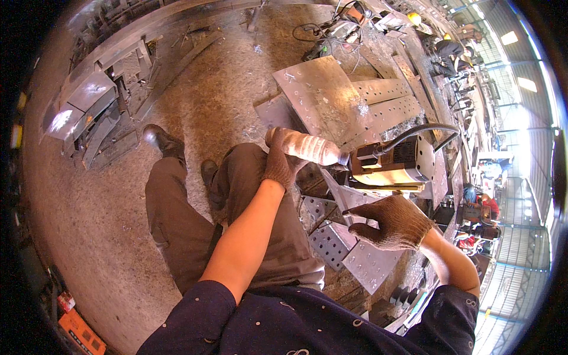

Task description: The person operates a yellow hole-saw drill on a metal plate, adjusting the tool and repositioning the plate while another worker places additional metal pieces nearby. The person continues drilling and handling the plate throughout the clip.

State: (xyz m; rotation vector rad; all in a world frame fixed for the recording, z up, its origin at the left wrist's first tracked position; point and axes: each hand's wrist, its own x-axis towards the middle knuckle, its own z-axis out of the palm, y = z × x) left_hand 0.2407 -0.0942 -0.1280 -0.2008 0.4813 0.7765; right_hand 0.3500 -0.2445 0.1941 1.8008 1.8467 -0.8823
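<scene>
The gloved left hand [278, 168] is grasping a plastic bottle [310, 147] around its body, while the gloved right hand [390, 223] is holding nothing visible, its thumb and fingers parting. Handling the bottle well probably means gripping firmly without squeezing its wall, steadying the neck and keeping both 2 hands clear of any moving parts. The bottle is lying ahead and left of the right hand, its neck pointing toward the yellow-and-black machine [390, 163]; whether they are touching, I cannot tell. Farther out, metal plates [322, 97] are covering the ground.
</scene>
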